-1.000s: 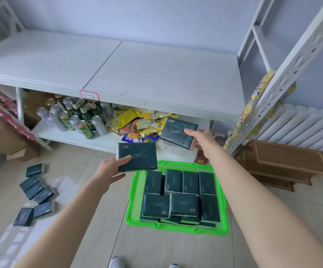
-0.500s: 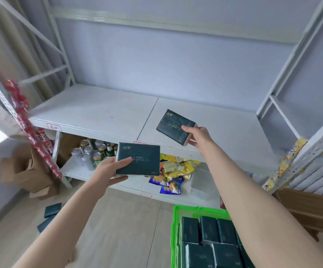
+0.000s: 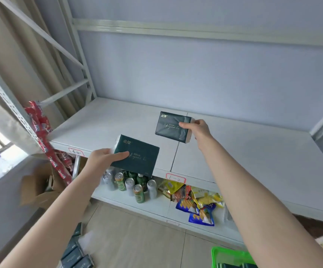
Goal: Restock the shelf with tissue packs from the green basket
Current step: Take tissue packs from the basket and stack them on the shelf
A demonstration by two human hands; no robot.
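two dark green tissue packs held flat above white shelf.

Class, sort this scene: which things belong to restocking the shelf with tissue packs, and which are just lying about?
Job: left hand, left tissue pack, right hand, right tissue pack, shelf, green basket.
Lying about: drink cans, snack packets, cardboard box.

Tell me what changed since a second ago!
The right hand carried the right pack from near the basket up over the shelf. The left hand raised the left pack to the shelf's front edge. Nothing was let go: each hand still grips one pack. The cans below stayed put.
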